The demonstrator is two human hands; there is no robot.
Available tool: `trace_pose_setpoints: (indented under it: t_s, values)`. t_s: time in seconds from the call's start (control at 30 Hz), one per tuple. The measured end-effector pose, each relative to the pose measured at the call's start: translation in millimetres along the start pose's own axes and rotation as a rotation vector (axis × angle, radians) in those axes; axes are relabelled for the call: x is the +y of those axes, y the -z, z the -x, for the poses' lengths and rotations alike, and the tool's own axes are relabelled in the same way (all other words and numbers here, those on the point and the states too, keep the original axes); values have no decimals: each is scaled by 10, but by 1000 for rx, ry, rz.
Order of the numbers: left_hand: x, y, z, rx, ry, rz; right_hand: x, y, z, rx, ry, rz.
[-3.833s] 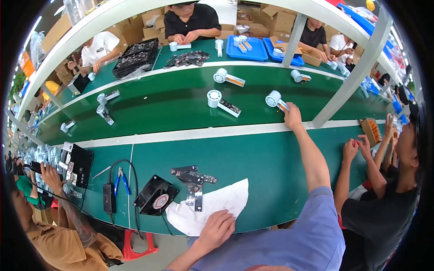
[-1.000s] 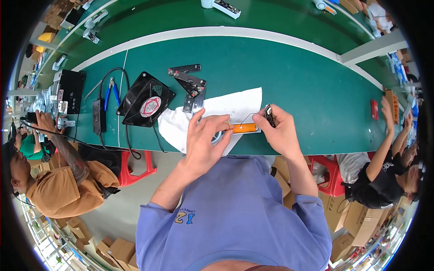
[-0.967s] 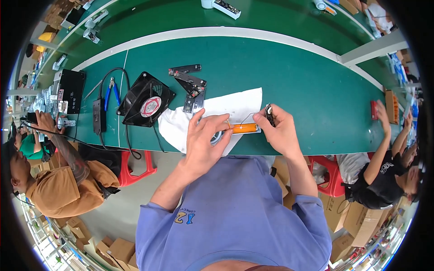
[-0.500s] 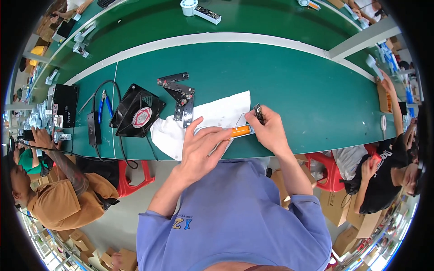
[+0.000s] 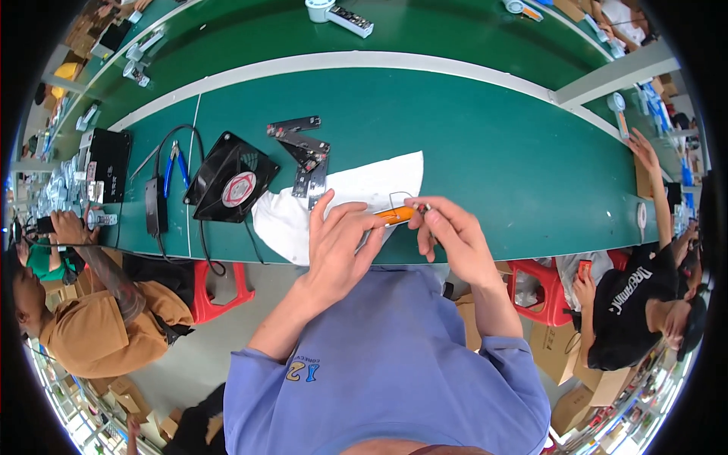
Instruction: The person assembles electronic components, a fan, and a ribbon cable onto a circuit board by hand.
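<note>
An orange cylindrical battery (image 5: pixel 393 216) is held by one end in the fingers of my left hand (image 5: pixel 337 239), over the white cloth (image 5: pixel 379 176). A thin wire loops up from the battery toward my right hand (image 5: pixel 459 236). My right thumb and fingers pinch a small dark circuit board (image 5: pixel 422 208), mostly covered by the fingertips. Several black circuit boards (image 5: pixel 303 152) lie in a loose pile beyond my left hand, partly on the cloth's edge.
Left of the cloth stand a black fan (image 5: pixel 233 182), blue-handled pliers (image 5: pixel 176 165) and a black power adapter (image 5: pixel 156 208) with cables. A white device with a circuit board (image 5: pixel 349 21) lies on the raised shelf (image 5: pixel 425 38). Co-workers sit on both sides.
My right hand has turned the small circuit board over from upright and brought it closer to the battery. At right, a co-worker's raised hand has let go of a white device.
</note>
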State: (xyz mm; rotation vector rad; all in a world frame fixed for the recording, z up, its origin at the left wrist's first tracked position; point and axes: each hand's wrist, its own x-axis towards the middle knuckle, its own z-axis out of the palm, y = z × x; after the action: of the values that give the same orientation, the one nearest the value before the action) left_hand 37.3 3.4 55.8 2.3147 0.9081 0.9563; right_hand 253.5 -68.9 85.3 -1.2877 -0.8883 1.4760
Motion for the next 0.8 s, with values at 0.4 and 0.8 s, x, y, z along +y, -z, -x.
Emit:
trace_pose_setpoints:
  t_s: [0.4,0.8]
  values:
    - [33,-48,45,12,14,43,129,-243,72,16,24,49]
    - [-46,-70,11,223,-154,-56,186,-329,-16,42,152,90]
